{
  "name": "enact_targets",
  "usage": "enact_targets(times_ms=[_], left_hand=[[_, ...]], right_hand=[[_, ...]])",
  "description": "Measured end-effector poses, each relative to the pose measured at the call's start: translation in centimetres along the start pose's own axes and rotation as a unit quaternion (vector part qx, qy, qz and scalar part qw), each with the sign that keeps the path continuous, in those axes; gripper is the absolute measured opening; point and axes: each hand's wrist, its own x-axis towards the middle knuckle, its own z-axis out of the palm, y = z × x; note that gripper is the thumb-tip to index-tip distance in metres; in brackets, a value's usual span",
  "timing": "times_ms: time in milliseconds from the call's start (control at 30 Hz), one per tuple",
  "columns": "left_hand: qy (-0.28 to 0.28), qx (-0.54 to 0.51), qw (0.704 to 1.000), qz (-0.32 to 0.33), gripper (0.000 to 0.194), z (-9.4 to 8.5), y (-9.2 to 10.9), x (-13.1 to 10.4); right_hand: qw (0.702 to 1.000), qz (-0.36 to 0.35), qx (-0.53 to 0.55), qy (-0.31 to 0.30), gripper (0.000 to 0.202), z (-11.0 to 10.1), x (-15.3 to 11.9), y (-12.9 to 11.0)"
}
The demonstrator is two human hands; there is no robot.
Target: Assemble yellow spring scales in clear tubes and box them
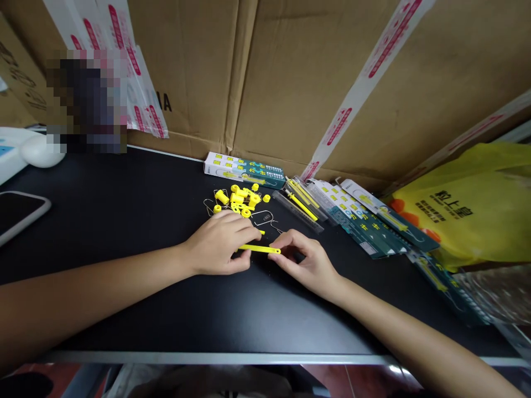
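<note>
A slim yellow plastic rod (261,249) with a small hole at its right end lies across between my hands, low over the black table. My left hand (222,241) is closed round its left part, with thumb and fingers pinching it. At the holed end, the thumb and fingertips of my right hand (307,261) pinch the rod. Just beyond my left hand is a pile of yellow plastic caps and spools (240,198) with metal wire hooks among them. A metal hook (264,218) lies to the right of the pile. The rod's left end is hidden under my left fingers.
Behind the pile stands a printed box (244,169). Clear tubes with yellow rods (302,200) and more flat boxes (365,218) lie to the right, beside a yellow bag (464,204). A phone (20,215) rests at far left. Cardboard (282,83) walls off the back.
</note>
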Motion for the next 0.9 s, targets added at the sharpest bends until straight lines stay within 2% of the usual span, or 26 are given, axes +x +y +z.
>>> enact_targets(times_ms=[167,267,467,500,567,700,767,900], left_hand=[[0.005,0.025,0.998,0.061,0.024,0.6,-0.3,-0.3],[0.013,0.027,0.998,0.058,0.024,0.8,-0.4,-0.4],[0.097,-0.083,0.991,-0.049,0.018,0.3,-0.6,-0.1],[0.107,-0.091,0.988,-0.060,0.017,0.2,-0.7,0.0],[0.109,-0.091,0.988,-0.067,0.017,0.2,-0.7,-0.1],[0.067,-0.062,0.994,-0.052,0.019,0.5,-0.6,-0.2],[0.049,-0.056,0.996,-0.045,0.019,0.6,-0.6,-0.3],[0.044,-0.051,0.997,-0.038,0.019,0.7,-0.6,-0.3]], right_hand=[[1.000,-0.001,0.007,-0.017,0.014,0.3,0.0,-0.1],[1.000,-0.003,0.011,-0.017,0.014,-0.2,0.2,-0.2],[0.986,0.046,-0.056,0.149,0.012,-3.2,1.7,1.0],[0.985,0.051,-0.081,0.142,0.011,-3.7,1.9,1.3],[0.984,0.058,-0.146,0.085,0.011,-4.1,2.2,1.7],[0.958,0.072,-0.277,-0.012,0.011,-3.5,2.2,1.8],[0.948,0.080,-0.305,-0.031,0.013,-3.1,2.1,1.8],[0.952,0.103,-0.285,-0.045,0.007,-2.9,2.1,1.8]])
